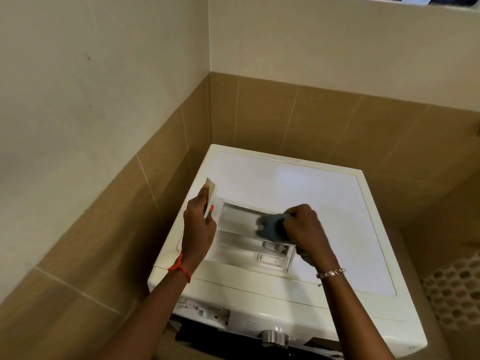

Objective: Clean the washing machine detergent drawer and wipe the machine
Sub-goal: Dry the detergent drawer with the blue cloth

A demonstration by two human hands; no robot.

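Observation:
The white detergent drawer point(233, 242) lies pulled out on top of the white washing machine point(337, 203). My left hand point(198, 222) grips the drawer's front panel at its left end. My right hand point(305, 227) holds a bunched grey cloth point(271, 227) and presses it into the drawer's middle compartment. A small grey and white insert point(272, 246) sits in the compartment nearest me. Below my left forearm the empty drawer slot point(205, 311) shows in the machine's front.
The machine stands in a corner with brown tiled walls point(285, 113) close at the left and back. A metal control knob point(274, 336) sits on the front panel. A perforated white basket point(457, 289) stands at the right.

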